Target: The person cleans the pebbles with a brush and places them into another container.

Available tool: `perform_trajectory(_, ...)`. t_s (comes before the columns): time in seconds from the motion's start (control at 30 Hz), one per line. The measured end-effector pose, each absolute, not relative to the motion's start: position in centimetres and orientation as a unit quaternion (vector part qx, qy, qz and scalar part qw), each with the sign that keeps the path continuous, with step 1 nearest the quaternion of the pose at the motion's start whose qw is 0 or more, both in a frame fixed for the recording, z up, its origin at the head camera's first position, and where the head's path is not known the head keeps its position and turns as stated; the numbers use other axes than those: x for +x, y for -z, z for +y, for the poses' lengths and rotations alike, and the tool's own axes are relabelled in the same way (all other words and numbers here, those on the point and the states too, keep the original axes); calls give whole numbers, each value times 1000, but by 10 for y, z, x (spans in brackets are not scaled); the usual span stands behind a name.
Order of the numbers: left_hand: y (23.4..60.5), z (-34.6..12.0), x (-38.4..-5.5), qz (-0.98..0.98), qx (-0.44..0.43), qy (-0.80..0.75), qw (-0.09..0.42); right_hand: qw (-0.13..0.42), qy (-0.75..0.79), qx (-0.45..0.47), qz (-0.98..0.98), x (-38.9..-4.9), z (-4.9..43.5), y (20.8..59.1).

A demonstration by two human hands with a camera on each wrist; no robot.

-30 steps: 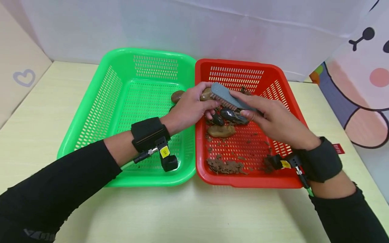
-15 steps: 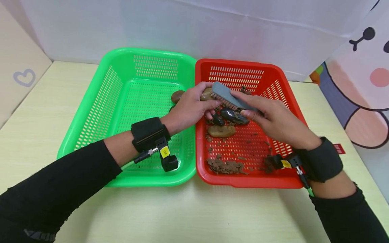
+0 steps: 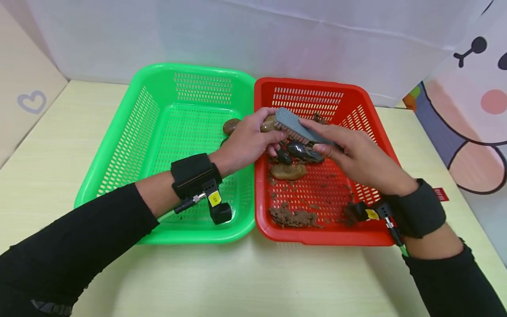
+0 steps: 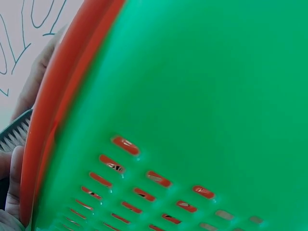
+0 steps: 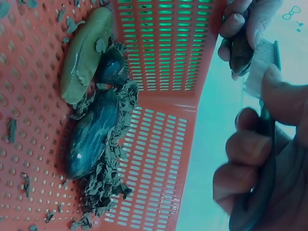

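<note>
Above the seam between the two baskets, my left hand [image 3: 246, 141] holds a smooth brownish stone [image 3: 268, 123] between thumb and fingers. My right hand [image 3: 356, 156] grips a grey scrubbing brush [image 3: 290, 121] by its handle. Its pale bristles lie against the stone and the left thumb in the head view. From the right wrist, the held stone [image 5: 240, 54] looks dark, its end poking out of the left fingers beside the bristles. The left wrist view shows part of the brush bristles [image 4: 15, 135] past the basket rims; the stone is hidden there.
The red basket [image 3: 264, 229] holds a tan stone [image 3: 288, 171], dark shiny stones [image 3: 304, 152] and brown crumbs [image 3: 294, 217]. Left of it stands the green basket [image 3: 198, 235], with a reddish-brown stone [image 3: 230, 126] and a darker one mostly behind my hand. A white sheet [image 3: 222, 39] hangs behind.
The brush shifts very slightly to and fro against the stone. Both hands otherwise keep their place, and the things in the baskets stay put.
</note>
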State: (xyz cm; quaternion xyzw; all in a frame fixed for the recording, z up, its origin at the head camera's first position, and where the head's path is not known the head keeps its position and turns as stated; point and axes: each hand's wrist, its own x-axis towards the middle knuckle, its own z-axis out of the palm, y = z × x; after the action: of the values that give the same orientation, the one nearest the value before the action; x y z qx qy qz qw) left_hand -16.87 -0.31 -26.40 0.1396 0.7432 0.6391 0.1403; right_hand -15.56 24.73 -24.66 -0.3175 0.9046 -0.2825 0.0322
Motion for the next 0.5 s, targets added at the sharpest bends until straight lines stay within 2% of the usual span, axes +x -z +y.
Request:
perform_trajectory(0.27, 263, -4, -169, 749, 135, -633, 140, 9, 240, -250, 938, -157, 247, 245)
perform_trajectory(0.5, 266, -4, -173, 721, 121, -669, 132, -67, 254, -257, 930, -156, 246, 247)
